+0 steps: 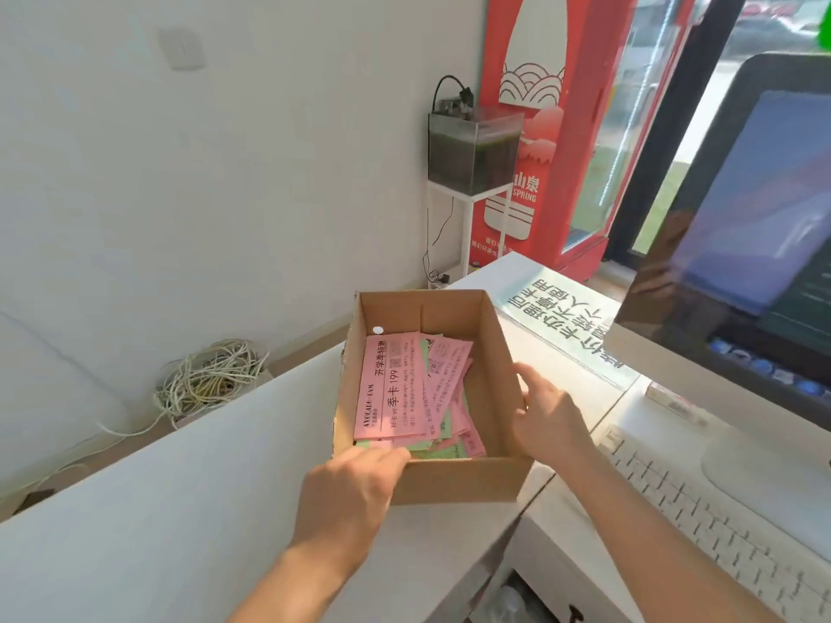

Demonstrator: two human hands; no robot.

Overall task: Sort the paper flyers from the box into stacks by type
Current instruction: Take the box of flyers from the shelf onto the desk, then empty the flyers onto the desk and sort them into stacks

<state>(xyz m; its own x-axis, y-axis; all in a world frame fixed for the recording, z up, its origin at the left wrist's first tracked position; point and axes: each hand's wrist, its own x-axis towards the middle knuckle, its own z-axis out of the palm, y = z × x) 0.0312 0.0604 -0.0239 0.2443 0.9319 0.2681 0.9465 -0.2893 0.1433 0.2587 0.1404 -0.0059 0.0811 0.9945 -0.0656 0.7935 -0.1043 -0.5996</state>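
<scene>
An open cardboard box sits on the white counter. Inside lie several loose flyers: pink flyers on top and green flyers showing beneath them. My left hand reaches over the box's near wall, its fingertips touching the near ends of the flyers at the bottom left corner; I cannot tell if it grips one. My right hand rests flat against the outside of the box's right wall, fingers spread.
A white keyboard and a monitor stand to the right. A printed sign lies on the counter behind the box. A fish tank on a stand, a red fridge and coiled cables are beyond.
</scene>
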